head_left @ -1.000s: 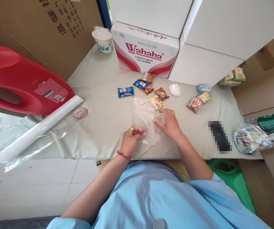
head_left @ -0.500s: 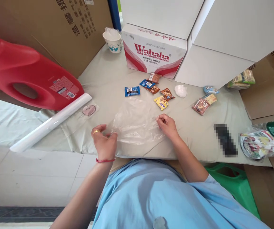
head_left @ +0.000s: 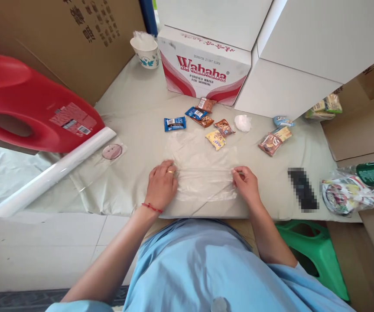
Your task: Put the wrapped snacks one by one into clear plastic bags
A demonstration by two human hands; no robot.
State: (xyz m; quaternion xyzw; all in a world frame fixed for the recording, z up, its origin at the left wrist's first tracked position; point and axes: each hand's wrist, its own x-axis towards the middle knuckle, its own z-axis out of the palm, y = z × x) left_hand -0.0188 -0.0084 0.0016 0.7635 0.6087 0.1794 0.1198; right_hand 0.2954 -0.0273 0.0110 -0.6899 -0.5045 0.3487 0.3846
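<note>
A thin clear plastic bag (head_left: 206,184) lies spread on the cloth-covered table in front of me, with a crease running across it. My left hand (head_left: 162,184), back side up, has its fingers closed at the bag's left edge; the thumb is partly hidden. At the right edge, my right hand (head_left: 247,184) pinches the plastic between thumb and forefinger. Just beyond the bag are a yellow snack packet (head_left: 216,139), a brown cookie packet (head_left: 225,128) and a blue snack packet (head_left: 174,124).
A white plastic roll (head_left: 53,173) lies left, beside a red jug (head_left: 43,104). Behind stand a paper cup (head_left: 146,54) and a Wahaha carton (head_left: 203,67). To the right are a crumpled white wad (head_left: 242,123), brown packets (head_left: 271,143) and a pixelated dark object (head_left: 303,190).
The plastic bag has been drawn flatter and wider. My left hand has turned palm down and moved right and up; my right hand has moved right and slightly nearer.
</note>
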